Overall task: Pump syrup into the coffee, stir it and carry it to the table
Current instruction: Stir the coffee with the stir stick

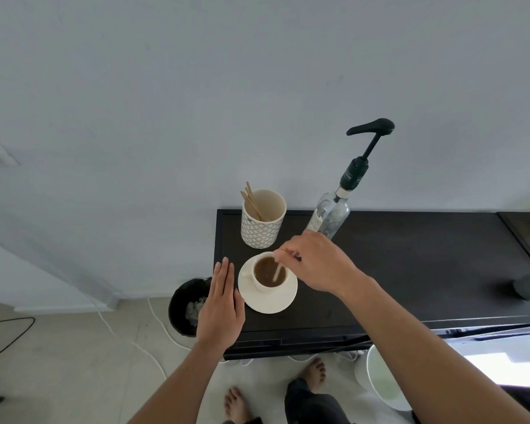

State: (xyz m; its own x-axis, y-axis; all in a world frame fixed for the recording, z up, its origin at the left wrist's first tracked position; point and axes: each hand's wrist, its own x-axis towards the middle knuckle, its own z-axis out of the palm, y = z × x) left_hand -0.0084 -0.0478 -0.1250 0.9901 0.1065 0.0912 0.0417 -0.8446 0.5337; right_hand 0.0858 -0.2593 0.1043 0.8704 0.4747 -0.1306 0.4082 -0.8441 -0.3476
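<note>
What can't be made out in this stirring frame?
All in the head view:
- Syrup bottle: base hidden behind the right hand; label print too small to read.
- Stirrer: top covered by the right fingers, tip sunk in the coffee.
- Black bin: part hidden by the left hand.
- Items at the right edge: cut off and blurred.

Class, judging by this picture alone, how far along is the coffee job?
Pumping cannot be confirmed; the syrup bottle stands untouched. In hand: the right hand holds a stirrer in the coffee cup, while the left hand lies flat beside the saucer. Left: carrying it to the table.
</note>
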